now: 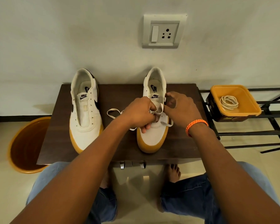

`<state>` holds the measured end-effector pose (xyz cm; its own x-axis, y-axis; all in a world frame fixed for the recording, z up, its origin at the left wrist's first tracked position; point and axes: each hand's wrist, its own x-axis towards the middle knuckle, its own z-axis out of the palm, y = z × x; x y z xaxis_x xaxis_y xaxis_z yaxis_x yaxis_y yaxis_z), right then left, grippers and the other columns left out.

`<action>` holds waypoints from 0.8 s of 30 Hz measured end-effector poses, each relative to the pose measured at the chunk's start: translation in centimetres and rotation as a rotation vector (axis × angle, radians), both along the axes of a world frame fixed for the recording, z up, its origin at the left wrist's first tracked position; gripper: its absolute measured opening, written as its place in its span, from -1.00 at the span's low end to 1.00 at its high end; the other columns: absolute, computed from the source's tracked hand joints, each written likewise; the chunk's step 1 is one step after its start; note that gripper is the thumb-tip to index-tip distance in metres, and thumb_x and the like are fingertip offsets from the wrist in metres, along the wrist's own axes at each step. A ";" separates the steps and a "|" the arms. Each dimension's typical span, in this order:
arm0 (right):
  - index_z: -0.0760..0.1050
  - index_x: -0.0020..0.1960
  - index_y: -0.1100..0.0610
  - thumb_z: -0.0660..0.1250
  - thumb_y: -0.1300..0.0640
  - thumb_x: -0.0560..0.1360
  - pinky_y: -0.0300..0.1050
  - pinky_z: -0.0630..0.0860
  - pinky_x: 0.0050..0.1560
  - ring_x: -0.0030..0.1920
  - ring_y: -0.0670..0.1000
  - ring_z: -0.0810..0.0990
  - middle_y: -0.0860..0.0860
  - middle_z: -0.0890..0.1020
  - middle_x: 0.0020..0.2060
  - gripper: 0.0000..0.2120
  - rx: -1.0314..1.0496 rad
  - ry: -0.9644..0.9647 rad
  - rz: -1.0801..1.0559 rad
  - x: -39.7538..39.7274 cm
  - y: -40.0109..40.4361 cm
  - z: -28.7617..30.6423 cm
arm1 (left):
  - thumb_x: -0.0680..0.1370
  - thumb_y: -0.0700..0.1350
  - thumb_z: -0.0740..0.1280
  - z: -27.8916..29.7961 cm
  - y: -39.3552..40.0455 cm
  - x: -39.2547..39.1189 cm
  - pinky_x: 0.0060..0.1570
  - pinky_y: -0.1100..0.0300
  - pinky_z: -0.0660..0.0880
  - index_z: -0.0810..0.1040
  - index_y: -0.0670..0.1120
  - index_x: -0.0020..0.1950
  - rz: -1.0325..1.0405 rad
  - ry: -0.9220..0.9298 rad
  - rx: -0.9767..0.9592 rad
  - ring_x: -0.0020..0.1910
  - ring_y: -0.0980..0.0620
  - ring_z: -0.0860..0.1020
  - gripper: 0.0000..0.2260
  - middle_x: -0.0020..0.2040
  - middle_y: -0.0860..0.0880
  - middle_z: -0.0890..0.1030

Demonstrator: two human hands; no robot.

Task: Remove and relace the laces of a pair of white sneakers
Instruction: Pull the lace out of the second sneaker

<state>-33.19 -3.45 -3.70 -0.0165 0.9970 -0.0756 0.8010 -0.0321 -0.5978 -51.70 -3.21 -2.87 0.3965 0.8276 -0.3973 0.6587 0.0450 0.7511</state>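
Observation:
Two white sneakers with gum soles stand toes toward me on a dark wooden table (120, 147). The left sneaker (85, 110) has bare eyelets and no lace. My left hand (139, 114) and my right hand (179, 107) are over the right sneaker (153, 139). Both pinch its flat cream lace (113, 113), which loops out to the left on the table and trails right over the shoe's side. My hands hide the eyelets there. A second lace (229, 102) lies coiled in a yellow tub.
The yellow tub (247, 110) sits on a black metal rack (275, 133) to the right of the table. An orange bucket (25, 146) stands on the floor at the left. The wall with a socket plate (164, 31) is right behind the table.

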 end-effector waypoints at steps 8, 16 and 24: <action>0.57 0.35 -0.02 0.47 -0.04 0.52 0.04 0.61 0.12 0.11 0.08 0.65 -0.02 0.69 0.13 -0.59 -0.015 -0.021 -0.010 0.5 0.2 0.2 | 0.69 -0.21 0.32 2.1 0.6 -1.9 -0.49 0.20 0.47 0.60 -0.32 0.16 0.139 -0.300 -0.182 -0.54 -0.06 0.50 -0.82 -0.38 -0.13 0.58; 0.59 0.30 -0.02 0.48 -0.06 0.53 -0.11 0.55 0.00 0.01 -0.03 0.63 -0.07 0.69 0.05 -0.63 -0.006 -0.002 -0.007 0.5 0.2 0.2 | 0.60 -0.08 0.48 0.5 -0.1 -0.5 -0.41 0.17 0.57 0.72 0.00 0.12 -0.064 -0.033 -0.024 -0.51 -0.09 0.58 -0.89 -0.33 -0.11 0.71; 0.61 0.28 -0.03 0.47 -0.08 0.52 0.01 0.63 0.07 0.04 0.02 0.66 -0.05 0.70 0.05 -0.65 -0.023 0.003 -0.016 0.4 0.1 0.1 | 0.62 -0.07 0.45 -0.8 -0.1 0.8 -0.24 0.12 0.60 0.74 -0.01 0.00 -0.028 0.103 0.188 -0.53 0.24 0.57 -0.93 -0.41 0.00 0.67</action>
